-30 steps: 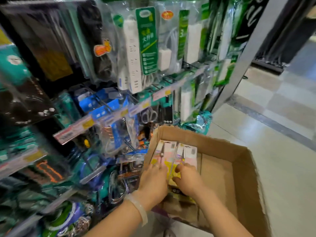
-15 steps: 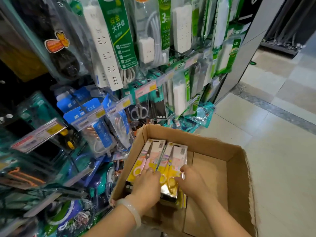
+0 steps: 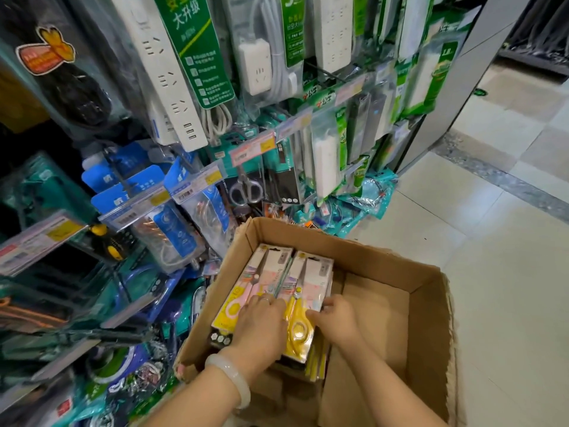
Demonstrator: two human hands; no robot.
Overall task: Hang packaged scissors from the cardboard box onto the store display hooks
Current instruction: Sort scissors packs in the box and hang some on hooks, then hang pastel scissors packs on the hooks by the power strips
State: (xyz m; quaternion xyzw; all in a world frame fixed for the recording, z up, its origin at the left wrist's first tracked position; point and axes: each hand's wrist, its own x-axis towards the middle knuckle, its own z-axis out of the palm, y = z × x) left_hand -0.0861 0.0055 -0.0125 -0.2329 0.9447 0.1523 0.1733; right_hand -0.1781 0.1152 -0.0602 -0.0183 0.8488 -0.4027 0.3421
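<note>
Scissors packs lie in 2 side-by-side stacks against the left wall of the cardboard box, which sits on the tiled floor just in front of the display rack. Nearest the camera, the left hand, with a pale bangle on its wrist, rests palm down on the lower part of the left stack, where a pink-handled pair shows through its pack; its fingers are curled over the top pack, though whether they actually grip it cannot be told. Beside it, the right hand touches the right edge of the right stack, whose top pack holds a yellow-handled pair; its fingers are bent against the pack's side, and a firm hold cannot be confirmed. The right half of the box shows bare cardboard bottom. Beyond the box, the rack carries blue cable packs on hooks with price tags, and a hung pack with grey-handled scissors. Higher up hang white power strips in green-labelled bags.
</note>
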